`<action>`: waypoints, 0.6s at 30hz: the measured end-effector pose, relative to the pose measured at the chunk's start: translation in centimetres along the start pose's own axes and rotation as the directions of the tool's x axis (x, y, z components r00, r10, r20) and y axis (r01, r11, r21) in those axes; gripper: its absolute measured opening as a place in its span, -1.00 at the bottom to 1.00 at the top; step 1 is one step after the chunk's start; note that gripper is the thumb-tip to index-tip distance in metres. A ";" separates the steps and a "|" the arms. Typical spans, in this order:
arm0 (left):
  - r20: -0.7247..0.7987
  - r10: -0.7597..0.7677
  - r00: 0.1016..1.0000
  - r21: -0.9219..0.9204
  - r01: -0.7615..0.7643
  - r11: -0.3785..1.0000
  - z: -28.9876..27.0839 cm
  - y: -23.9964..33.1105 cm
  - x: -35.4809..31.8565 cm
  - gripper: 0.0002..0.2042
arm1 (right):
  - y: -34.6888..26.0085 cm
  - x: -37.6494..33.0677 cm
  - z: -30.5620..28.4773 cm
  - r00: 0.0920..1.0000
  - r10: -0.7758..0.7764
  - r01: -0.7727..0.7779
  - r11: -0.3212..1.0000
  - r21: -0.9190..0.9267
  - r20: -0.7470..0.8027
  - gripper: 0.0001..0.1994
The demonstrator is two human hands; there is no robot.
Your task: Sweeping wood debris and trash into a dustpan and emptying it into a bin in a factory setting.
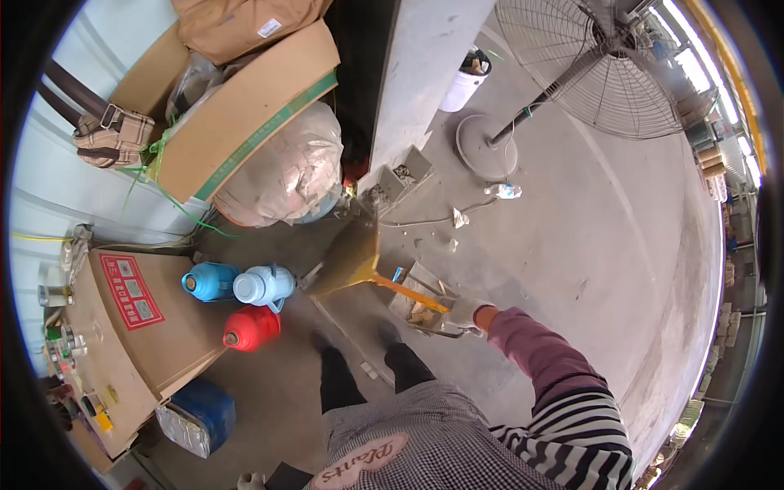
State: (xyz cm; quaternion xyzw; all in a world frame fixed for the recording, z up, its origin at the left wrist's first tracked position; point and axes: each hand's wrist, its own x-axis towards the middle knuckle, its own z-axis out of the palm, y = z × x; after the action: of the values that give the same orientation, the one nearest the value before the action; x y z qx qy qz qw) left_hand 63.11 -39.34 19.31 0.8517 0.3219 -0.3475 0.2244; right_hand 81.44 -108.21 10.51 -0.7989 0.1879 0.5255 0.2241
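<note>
Right hand [467,311] grips a broom [351,260] on the littered concrete floor [588,237]; 3 flasks [245,304] nearby; left hand unseen.

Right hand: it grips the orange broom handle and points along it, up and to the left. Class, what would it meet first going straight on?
Probably the broom's yellow-brown head, just ahead of the gloved right hand along the orange handle. Beyond that lies the bulging plastic sack, though depth is unclear.
</note>
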 end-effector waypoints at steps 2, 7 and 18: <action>-0.132 -0.188 0.973 -0.287 0.144 0.947 0.3 5.9 -4.9 -0.82 | 2.2 -1.8 -1.0 0.981 0.125 -0.157 0.961 0.229 0.148 -0.47; -0.068 -0.126 0.990 -0.028 0.124 0.992 2.2 1.2 -7.4 -0.82 | 2.7 -11.1 -4.9 0.945 0.248 -0.264 0.963 0.049 0.215 -0.44; -0.091 -0.272 0.958 -0.448 0.204 0.870 4.3 2.3 -6.1 -0.80 | 0.0 4.8 -2.0 0.984 -0.119 0.078 0.954 0.288 0.130 -0.57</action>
State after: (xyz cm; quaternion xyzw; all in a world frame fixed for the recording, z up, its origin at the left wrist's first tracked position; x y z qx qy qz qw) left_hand 59.48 -45.96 21.28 0.7576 0.5098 -0.2264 0.3389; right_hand 84.76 -109.63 6.77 -0.7267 0.2037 0.5384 0.3748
